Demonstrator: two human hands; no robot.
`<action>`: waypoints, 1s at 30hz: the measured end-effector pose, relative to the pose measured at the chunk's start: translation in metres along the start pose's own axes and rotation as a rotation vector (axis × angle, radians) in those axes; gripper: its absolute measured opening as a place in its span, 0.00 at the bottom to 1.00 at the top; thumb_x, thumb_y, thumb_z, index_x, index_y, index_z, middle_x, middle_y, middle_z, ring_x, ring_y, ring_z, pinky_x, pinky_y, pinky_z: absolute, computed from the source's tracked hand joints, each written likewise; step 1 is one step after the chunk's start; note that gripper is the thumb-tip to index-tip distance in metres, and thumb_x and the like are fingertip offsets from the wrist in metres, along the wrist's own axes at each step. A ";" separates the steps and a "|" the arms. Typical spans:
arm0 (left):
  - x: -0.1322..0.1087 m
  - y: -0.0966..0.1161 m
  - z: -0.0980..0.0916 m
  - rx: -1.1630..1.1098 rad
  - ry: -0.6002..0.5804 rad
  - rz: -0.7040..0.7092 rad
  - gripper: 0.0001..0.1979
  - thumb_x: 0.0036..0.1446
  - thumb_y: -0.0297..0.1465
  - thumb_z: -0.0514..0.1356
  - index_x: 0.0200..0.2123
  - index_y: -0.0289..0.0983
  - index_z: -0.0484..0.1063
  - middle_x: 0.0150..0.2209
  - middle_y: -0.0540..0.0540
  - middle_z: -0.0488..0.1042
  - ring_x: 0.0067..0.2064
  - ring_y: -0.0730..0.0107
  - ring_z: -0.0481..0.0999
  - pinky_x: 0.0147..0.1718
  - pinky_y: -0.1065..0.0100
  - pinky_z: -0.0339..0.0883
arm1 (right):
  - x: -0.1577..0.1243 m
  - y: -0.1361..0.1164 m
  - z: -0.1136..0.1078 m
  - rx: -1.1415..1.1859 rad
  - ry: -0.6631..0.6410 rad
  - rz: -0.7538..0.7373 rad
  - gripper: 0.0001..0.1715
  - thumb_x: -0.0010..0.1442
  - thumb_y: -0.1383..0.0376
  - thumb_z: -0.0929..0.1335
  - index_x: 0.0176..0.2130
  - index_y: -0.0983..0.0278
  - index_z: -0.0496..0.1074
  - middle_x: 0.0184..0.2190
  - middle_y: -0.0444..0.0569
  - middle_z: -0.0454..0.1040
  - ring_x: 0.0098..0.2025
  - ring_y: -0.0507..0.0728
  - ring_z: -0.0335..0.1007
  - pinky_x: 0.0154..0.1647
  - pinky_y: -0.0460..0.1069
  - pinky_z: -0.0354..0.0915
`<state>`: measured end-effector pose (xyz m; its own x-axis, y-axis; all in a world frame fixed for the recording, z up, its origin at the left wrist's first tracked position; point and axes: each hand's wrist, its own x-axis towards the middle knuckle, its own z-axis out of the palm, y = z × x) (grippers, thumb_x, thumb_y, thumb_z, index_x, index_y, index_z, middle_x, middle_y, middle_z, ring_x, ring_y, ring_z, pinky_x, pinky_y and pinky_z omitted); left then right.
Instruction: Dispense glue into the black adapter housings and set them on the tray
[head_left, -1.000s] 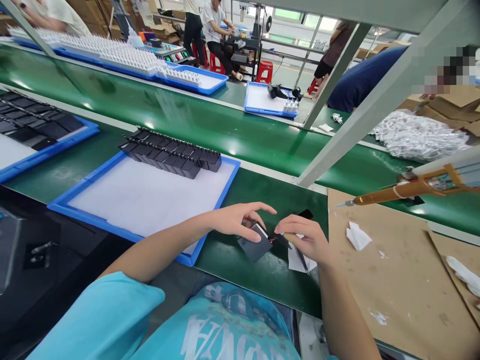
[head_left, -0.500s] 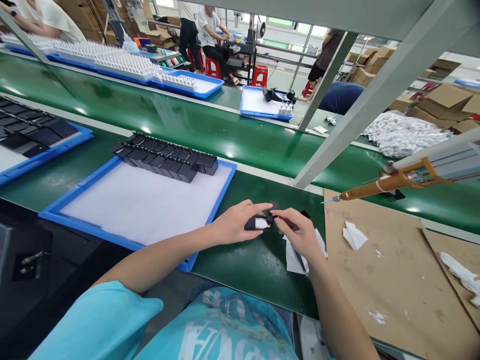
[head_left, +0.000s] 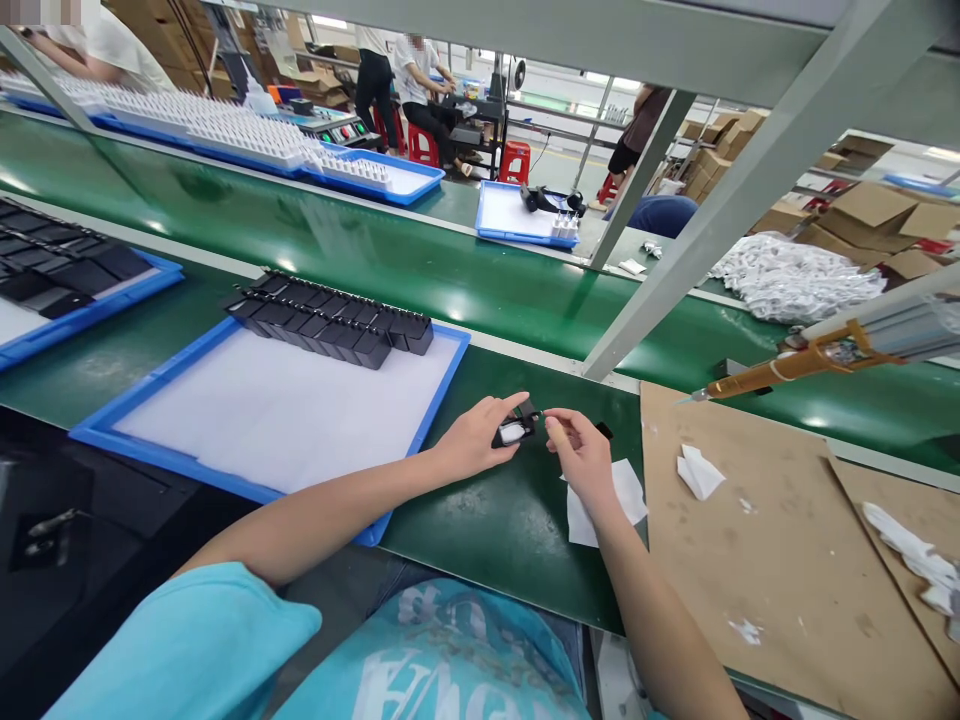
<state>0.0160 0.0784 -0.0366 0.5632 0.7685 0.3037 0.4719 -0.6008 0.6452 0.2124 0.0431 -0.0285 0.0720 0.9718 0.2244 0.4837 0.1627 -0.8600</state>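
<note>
My left hand (head_left: 474,440) grips a small black case (head_left: 528,412) with a white piece (head_left: 513,433) inside it. Thumb and fingers press on opposite sides of the case, and a black flap stands up at its far edge. Just to the right, my right hand (head_left: 586,460) is closed in a pinch near the end of that flap. Whatever lies between those fingertips is too small to name. Under the right wrist is a white paper sheet (head_left: 628,492), and a dark object (head_left: 604,431) shows partly behind the hand.
To the left, a blue tray (head_left: 442,405) holds rows of black boxes (head_left: 322,318). Brown cardboard (head_left: 750,560) with crumpled tissue (head_left: 700,472) covers the right side. An orange-brown dispenser (head_left: 780,375) points in from the right. A slanted metal post (head_left: 697,220) rises beyond; people work farther back.
The flap on the case now stands up more visibly. My right hand has shifted slightly left and up, with a small gap from the left hand. The view has turned a little.
</note>
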 end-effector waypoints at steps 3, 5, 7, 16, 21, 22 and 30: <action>0.001 -0.002 0.007 -0.113 -0.040 -0.082 0.44 0.53 0.30 0.64 0.67 0.45 0.43 0.45 0.45 0.67 0.46 0.62 0.70 0.46 0.57 0.70 | 0.000 -0.010 0.009 -0.078 -0.025 -0.015 0.18 0.62 0.52 0.63 0.41 0.62 0.74 0.35 0.50 0.76 0.32 0.53 0.72 0.32 0.49 0.71; 0.001 -0.003 0.006 -0.255 -0.088 -0.164 0.51 0.50 0.33 0.67 0.68 0.46 0.38 0.45 0.46 0.65 0.41 0.66 0.71 0.42 0.59 0.72 | 0.000 -0.015 0.014 -0.135 -0.039 -0.033 0.17 0.61 0.52 0.64 0.36 0.61 0.74 0.34 0.49 0.75 0.31 0.53 0.71 0.34 0.49 0.69; 0.002 -0.003 0.004 -0.409 -0.147 -0.244 0.56 0.47 0.35 0.70 0.68 0.47 0.34 0.45 0.46 0.62 0.37 0.70 0.71 0.38 0.61 0.73 | 0.002 -0.017 0.018 -0.192 -0.038 -0.033 0.17 0.60 0.51 0.65 0.34 0.62 0.72 0.31 0.47 0.73 0.29 0.52 0.69 0.32 0.49 0.68; 0.002 -0.015 0.008 -0.497 -0.125 -0.410 0.60 0.39 0.35 0.73 0.68 0.47 0.37 0.53 0.40 0.60 0.34 0.74 0.71 0.40 0.57 0.73 | 0.027 -0.017 0.032 -0.371 -0.021 -0.045 0.18 0.56 0.48 0.67 0.31 0.60 0.71 0.33 0.49 0.70 0.37 0.58 0.68 0.30 0.51 0.63; 0.008 -0.013 0.006 -0.528 -0.180 -0.308 0.63 0.41 0.35 0.72 0.69 0.46 0.30 0.55 0.38 0.65 0.37 0.68 0.74 0.42 0.57 0.71 | 0.028 -0.013 0.025 -0.245 -0.115 -0.083 0.13 0.57 0.54 0.68 0.37 0.59 0.76 0.36 0.48 0.73 0.38 0.56 0.71 0.35 0.50 0.70; 0.009 -0.013 0.006 -0.550 -0.210 -0.305 0.62 0.43 0.35 0.71 0.69 0.44 0.28 0.50 0.40 0.70 0.36 0.68 0.75 0.42 0.57 0.71 | 0.027 -0.011 0.021 -0.207 -0.123 -0.080 0.15 0.57 0.54 0.68 0.41 0.59 0.76 0.37 0.49 0.74 0.38 0.55 0.72 0.35 0.50 0.71; 0.008 -0.010 0.009 -0.605 -0.232 -0.268 0.59 0.46 0.34 0.70 0.69 0.48 0.31 0.59 0.38 0.67 0.36 0.71 0.75 0.43 0.58 0.70 | 0.018 0.002 0.006 -0.043 -0.161 -0.022 0.15 0.61 0.56 0.64 0.39 0.62 0.74 0.39 0.50 0.78 0.41 0.55 0.76 0.40 0.51 0.76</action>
<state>0.0217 0.0889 -0.0469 0.6420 0.7660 -0.0339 0.1922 -0.1180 0.9742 0.2099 0.0618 -0.0292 -0.0782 0.9835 0.1634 0.5207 0.1800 -0.8345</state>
